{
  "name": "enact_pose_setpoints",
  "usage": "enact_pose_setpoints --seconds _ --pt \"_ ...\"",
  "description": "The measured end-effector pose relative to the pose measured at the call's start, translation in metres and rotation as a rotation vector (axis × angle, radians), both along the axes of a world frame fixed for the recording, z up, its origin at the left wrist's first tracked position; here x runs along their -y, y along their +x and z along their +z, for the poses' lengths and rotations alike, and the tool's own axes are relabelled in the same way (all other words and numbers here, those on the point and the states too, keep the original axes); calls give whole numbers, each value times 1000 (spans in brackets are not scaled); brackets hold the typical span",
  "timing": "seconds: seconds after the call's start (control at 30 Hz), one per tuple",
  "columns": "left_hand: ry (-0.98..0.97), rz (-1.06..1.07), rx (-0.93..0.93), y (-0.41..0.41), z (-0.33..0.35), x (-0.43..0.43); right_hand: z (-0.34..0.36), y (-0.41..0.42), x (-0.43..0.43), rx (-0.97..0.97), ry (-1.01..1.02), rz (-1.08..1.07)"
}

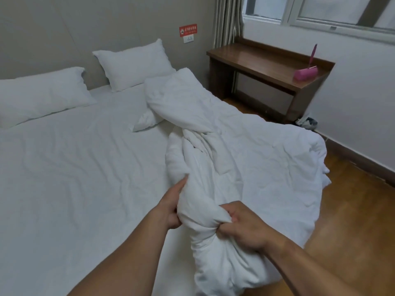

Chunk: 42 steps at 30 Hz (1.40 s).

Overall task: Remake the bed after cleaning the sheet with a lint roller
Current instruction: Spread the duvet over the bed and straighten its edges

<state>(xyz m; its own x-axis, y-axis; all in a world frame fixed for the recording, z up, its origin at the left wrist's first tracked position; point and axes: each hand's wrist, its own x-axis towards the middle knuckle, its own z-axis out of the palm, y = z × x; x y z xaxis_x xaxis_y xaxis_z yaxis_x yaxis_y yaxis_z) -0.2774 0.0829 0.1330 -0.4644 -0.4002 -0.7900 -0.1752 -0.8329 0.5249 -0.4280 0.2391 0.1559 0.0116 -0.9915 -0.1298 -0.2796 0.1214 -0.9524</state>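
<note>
Head view, and it's the only one we've got, so here goes. We're standing at the foot-side corner of the bed and bunching up the white duvet (235,157) with both hands. Our left hand (173,207) is gripping the rolled edge of it from the left, fingers tucked into the fabric. Our right hand (245,227) is clenching a twisted wad of the same duvet just beside it, knuckles up.

The duvet is lying crumpled along the right side of the bed, and its far edge is spilling off toward the wooden floor (352,210). The white sheet (74,167) is showing bare across the whole left part of the mattress, with a few soft wrinkles in it. Two white pillows are sitting at the head end, a near one (40,97) lying flat and a far one (134,63) leaning on the wall.

The pink lint roller (305,71) is resting on the brown tabletop (267,58) by the window (320,11), well apart from us, handle pointing up. A red sign (188,30) is hanging on the wall above a white socket (188,38), and a striped curtain (226,18) is hanging in the corner. Some dark bundle (307,122) is sitting on the floor by the desk leg; we can't tell what it is.
</note>
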Motion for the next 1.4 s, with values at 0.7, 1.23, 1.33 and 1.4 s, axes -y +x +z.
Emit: enact_pose_setpoints --seconds 0.7,1.23,1.33,1.4 --pt "-1008 -257 288 234 -2 43 -26 263 79 -542 83 -474" --pt "264 -134 -225 280 -107 -5 11 228 38 183 134 -680" --pt "160 -77 -228 309 -95 2 6 224 32 41 151 -678" --pt "62 -12 -182 335 -87 13 -7 229 25 -333 218 -635"
